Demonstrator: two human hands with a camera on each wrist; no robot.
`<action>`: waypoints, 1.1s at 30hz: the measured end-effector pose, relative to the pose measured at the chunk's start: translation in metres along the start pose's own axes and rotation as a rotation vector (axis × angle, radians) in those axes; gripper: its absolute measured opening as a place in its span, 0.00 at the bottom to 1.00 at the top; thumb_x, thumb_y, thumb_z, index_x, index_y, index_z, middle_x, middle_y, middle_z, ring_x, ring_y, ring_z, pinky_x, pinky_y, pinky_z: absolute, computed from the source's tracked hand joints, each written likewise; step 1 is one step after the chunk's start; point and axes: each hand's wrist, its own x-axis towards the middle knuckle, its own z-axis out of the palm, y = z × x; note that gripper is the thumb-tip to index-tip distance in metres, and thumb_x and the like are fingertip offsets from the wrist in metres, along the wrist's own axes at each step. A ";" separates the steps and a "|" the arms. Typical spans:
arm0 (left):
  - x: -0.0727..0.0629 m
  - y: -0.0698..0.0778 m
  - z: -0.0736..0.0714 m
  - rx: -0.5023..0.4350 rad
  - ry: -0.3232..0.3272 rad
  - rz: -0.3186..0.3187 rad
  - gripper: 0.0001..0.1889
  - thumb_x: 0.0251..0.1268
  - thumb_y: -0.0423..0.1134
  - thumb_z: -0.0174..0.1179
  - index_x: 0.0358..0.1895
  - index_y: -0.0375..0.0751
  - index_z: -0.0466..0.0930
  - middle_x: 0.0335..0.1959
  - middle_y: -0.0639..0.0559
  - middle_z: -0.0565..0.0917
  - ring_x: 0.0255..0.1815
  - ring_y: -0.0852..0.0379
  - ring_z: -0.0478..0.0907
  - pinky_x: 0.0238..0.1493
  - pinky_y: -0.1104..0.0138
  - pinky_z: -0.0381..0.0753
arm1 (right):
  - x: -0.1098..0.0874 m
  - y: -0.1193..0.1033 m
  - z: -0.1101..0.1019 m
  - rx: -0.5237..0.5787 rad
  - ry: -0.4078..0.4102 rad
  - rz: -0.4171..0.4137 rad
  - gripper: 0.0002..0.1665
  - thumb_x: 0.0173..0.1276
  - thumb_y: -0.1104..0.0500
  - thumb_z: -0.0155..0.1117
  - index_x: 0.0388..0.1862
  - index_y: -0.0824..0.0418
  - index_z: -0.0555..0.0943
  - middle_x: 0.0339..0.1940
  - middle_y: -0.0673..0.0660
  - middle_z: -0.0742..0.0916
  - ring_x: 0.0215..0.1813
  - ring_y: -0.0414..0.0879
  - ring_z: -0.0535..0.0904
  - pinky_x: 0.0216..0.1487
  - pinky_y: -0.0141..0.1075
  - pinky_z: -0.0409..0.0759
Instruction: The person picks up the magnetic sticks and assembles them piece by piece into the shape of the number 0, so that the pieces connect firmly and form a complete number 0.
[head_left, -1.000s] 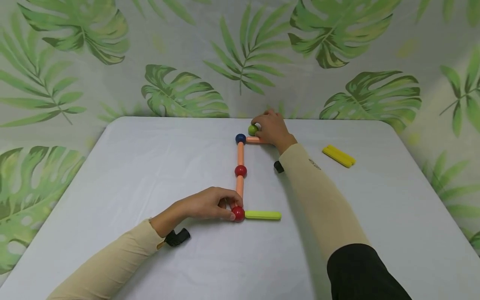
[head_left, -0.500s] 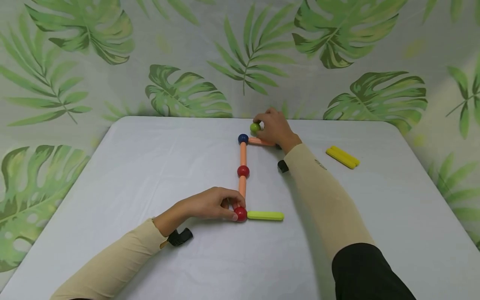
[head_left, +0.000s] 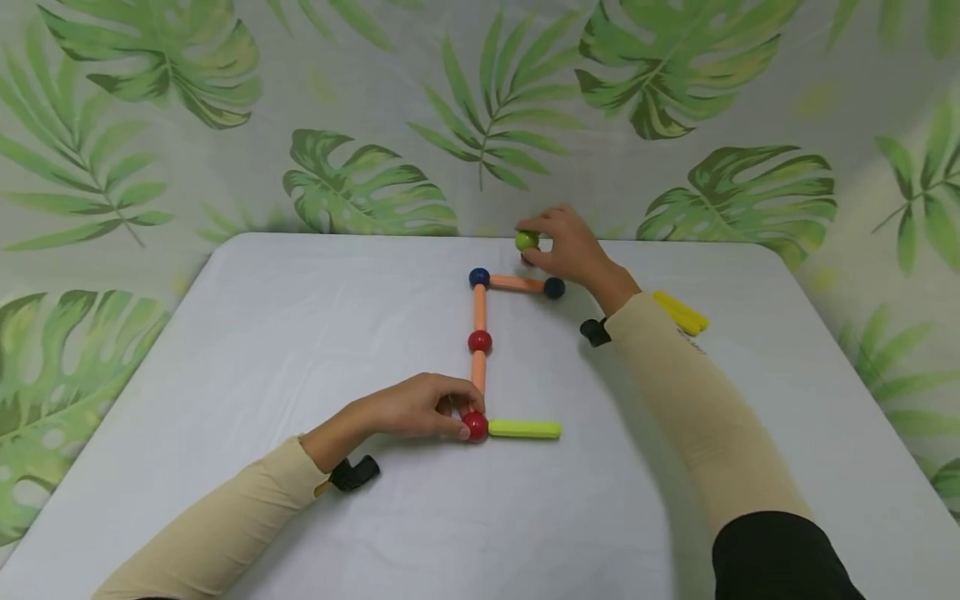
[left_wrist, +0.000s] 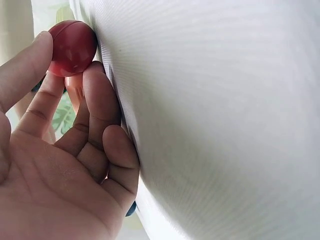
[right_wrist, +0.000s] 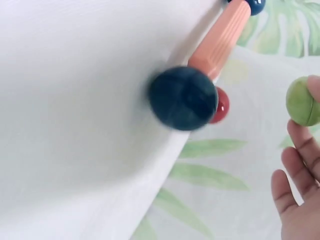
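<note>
My left hand [head_left: 423, 407] pinches a red ball [left_wrist: 74, 47] between thumb and fingers at the near end of a chain of balls and sticks. A lime stick [head_left: 525, 429] runs right from that ball. Going away from me, salmon sticks link it through a middle red ball [head_left: 480, 342] to a blue ball [head_left: 479, 277]. From there another salmon stick [head_left: 517, 284] reaches right to a dark blue ball [head_left: 554, 287]. Beyond this stick, my right hand [head_left: 570, 246] pinches a green ball [right_wrist: 301, 101] by its fingertips. Another red ball [right_wrist: 222, 106] shows behind the dark blue one.
Yellow sticks [head_left: 678, 312] lie side by side at the right, partly covered by the right sleeve [head_left: 697, 400]. The white table's [head_left: 247, 333] far edge meets a leaf-patterned cloth [head_left: 360, 183]. Black wrist cameras sit under both wrists.
My right hand has moved right and slightly away with the green ball, uncovering the dark blue ball at the stick's end. My left hand stays at the near red ball.
</note>
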 end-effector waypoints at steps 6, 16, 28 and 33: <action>-0.001 0.001 0.000 -0.004 0.002 -0.001 0.13 0.63 0.39 0.67 0.50 0.51 0.81 0.39 0.54 0.81 0.36 0.59 0.74 0.37 0.73 0.74 | -0.024 0.005 -0.016 0.093 -0.067 -0.004 0.22 0.66 0.60 0.66 0.58 0.64 0.80 0.52 0.62 0.84 0.52 0.57 0.77 0.58 0.51 0.73; 0.000 0.001 0.001 -0.005 0.008 -0.006 0.13 0.63 0.38 0.67 0.50 0.51 0.81 0.40 0.54 0.81 0.35 0.59 0.74 0.36 0.73 0.74 | -0.074 0.004 -0.028 0.230 -0.147 0.050 0.23 0.70 0.61 0.63 0.63 0.58 0.77 0.54 0.58 0.84 0.47 0.51 0.82 0.46 0.42 0.78; 0.000 0.004 0.000 0.005 0.011 -0.015 0.13 0.63 0.38 0.67 0.51 0.50 0.81 0.39 0.53 0.81 0.35 0.59 0.74 0.36 0.73 0.74 | -0.123 -0.006 -0.017 0.267 -0.318 0.027 0.19 0.67 0.62 0.65 0.57 0.57 0.80 0.49 0.52 0.86 0.44 0.45 0.79 0.45 0.38 0.81; 0.000 0.005 0.001 -0.008 0.006 -0.016 0.13 0.64 0.38 0.67 0.51 0.50 0.81 0.40 0.54 0.81 0.35 0.59 0.74 0.36 0.73 0.74 | -0.143 -0.002 -0.015 0.281 -0.354 0.042 0.18 0.67 0.61 0.67 0.55 0.55 0.79 0.48 0.50 0.86 0.44 0.44 0.79 0.45 0.34 0.80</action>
